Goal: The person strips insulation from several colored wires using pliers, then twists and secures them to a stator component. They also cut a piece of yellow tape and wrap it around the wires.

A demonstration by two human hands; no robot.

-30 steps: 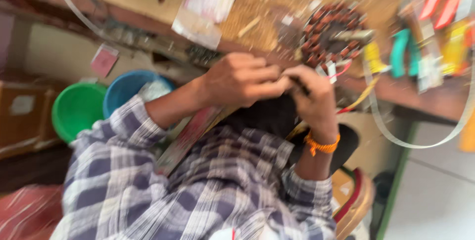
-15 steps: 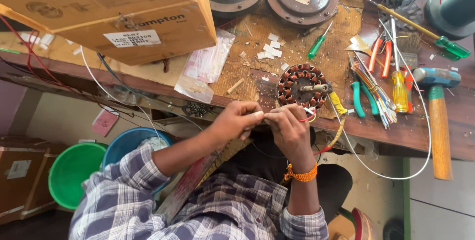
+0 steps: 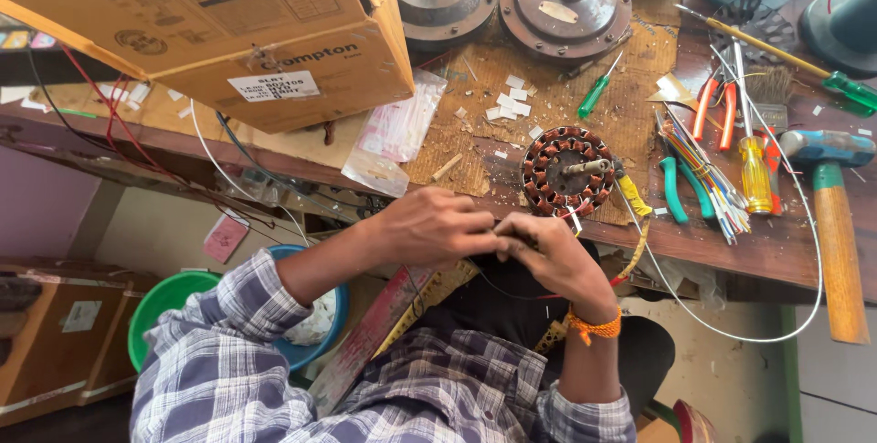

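- Two hands were at work: a left hand (image 3: 438, 224) and a right hand (image 3: 553, 256).
- One copper-wound stator (image 3: 568, 171) lay on the counter (image 3: 786, 242).
- One cardboard box (image 3: 219, 32) stood there.
- One hammer (image 3: 831, 224) was there.
- Two round motor housings (image 3: 565, 0) sat at the back.
- Two green-handled screwdrivers (image 3: 594, 94) were visible.
- One yellow-handled screwdriver (image 3: 755, 174) was there.
- Two tubs stood below, one green (image 3: 160, 301) and one blue (image 3: 315, 333).
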